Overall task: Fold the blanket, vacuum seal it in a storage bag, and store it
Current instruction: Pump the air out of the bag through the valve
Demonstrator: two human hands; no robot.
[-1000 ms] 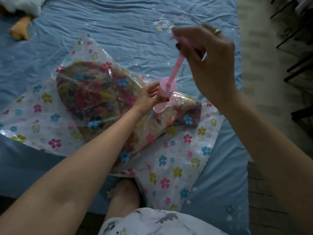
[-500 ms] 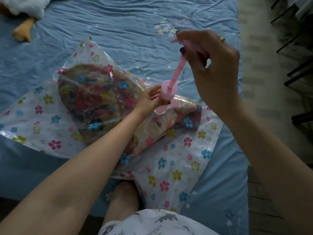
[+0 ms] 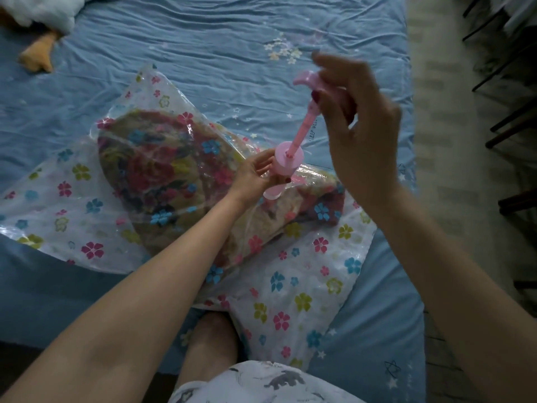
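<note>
- Head view shows my right hand [image 3: 353, 117] with the pump handle [image 3: 307, 78] pinched in its grip, drawn higher than it was a second ago, so more of the pink rod [image 3: 303, 128] stands bare above the barrel.
- My left hand [image 3: 255, 173] has not moved: its fingers stay curled round the pink pump barrel [image 3: 286, 162], holding it down on the bag's valve.
- That rise reads to me as the pull half of a pump stroke, drawing air out; the next move should be pushing the handle back down.
- The storage bag [image 3: 293, 289] lies flat on the blue bed [image 3: 220, 36], its near corner over my knee [image 3: 213, 341].
- The folded blanket [image 3: 157, 175] sits inside it, under the clear flowered plastic, which already wrinkles close against the blanket.
- So folding and bagging look done; sealing is under way, and I judge several more strokes are needed before storing.
- One risk: the tilted rod could lever the barrel off the valve and let air back.
- A stuffed toy [image 3: 40, 16] lies at the far left corner of the bed, well apart.
</note>
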